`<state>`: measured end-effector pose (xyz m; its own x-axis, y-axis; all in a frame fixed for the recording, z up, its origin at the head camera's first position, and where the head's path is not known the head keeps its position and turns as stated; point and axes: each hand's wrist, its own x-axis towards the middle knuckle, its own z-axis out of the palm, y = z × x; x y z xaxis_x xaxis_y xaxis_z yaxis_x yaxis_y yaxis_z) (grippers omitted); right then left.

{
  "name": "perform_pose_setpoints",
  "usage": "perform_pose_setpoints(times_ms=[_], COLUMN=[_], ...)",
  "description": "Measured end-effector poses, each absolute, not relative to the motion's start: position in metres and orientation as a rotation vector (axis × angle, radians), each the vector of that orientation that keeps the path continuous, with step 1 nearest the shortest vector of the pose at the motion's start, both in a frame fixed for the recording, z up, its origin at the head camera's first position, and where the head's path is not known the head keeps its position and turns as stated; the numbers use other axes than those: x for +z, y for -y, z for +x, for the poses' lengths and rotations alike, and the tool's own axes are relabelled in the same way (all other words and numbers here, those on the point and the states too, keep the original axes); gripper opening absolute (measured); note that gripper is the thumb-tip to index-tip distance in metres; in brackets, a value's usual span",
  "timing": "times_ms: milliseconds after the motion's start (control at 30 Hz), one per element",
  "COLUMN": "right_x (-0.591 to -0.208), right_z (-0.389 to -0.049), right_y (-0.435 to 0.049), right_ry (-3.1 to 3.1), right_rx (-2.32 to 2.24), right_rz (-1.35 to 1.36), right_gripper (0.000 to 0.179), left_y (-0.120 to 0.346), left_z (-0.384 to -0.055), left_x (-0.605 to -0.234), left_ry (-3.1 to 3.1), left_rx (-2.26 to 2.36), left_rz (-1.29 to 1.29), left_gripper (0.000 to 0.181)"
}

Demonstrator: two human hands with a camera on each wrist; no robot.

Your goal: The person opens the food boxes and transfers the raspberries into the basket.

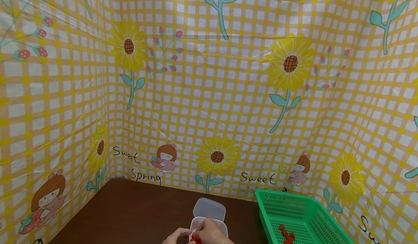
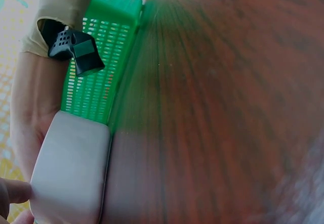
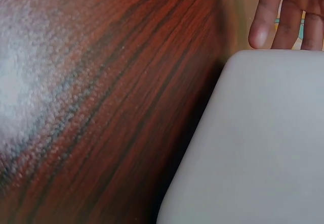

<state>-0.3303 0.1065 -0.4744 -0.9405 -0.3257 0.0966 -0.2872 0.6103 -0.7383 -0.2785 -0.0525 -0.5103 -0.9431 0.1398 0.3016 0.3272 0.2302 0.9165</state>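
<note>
A small white plastic box [image 1: 225, 229] stands at the front of the brown table. Into its opening reaches my right hand [image 1: 209, 231], fingers curled and tips around a small red piece [image 1: 195, 238]. My left hand [image 1: 176, 236] is at the box's left side, its fingertips at the rim beside the red piece; its grip there I cannot tell. Several left fingers [image 3: 287, 21] extend down behind the rim in the right wrist view. The left wrist view has left fingertips [image 2: 18, 191] at the edge of the box, whose wall [image 2: 73, 168] hides the right hand.
Behind the box lies a translucent lid [image 1: 209, 209]. A green perforated basket [image 1: 261, 211] sits to the right, with several small red pieces [image 1: 287, 235] inside. Checked sunflower cloth [image 1: 202, 91] walls the back and sides. A black wrist camera [image 2: 76, 49] is on the right sleeve.
</note>
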Motion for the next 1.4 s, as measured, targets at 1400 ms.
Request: perform_pose_setpoints(times_ms=[1400], right_x=[-0.395], right_z=[-0.329], right_y=[-0.176], right_ry=[-2.67], right_rx=[-1.279], right_rz=[-0.336], right_gripper=[0.012], left_y=[0.052], left_z=[-0.279], left_x=[-0.505], left_ry=[2.423], left_rx=[-1.878], left_rz=[-0.368], left_gripper=[0.041])
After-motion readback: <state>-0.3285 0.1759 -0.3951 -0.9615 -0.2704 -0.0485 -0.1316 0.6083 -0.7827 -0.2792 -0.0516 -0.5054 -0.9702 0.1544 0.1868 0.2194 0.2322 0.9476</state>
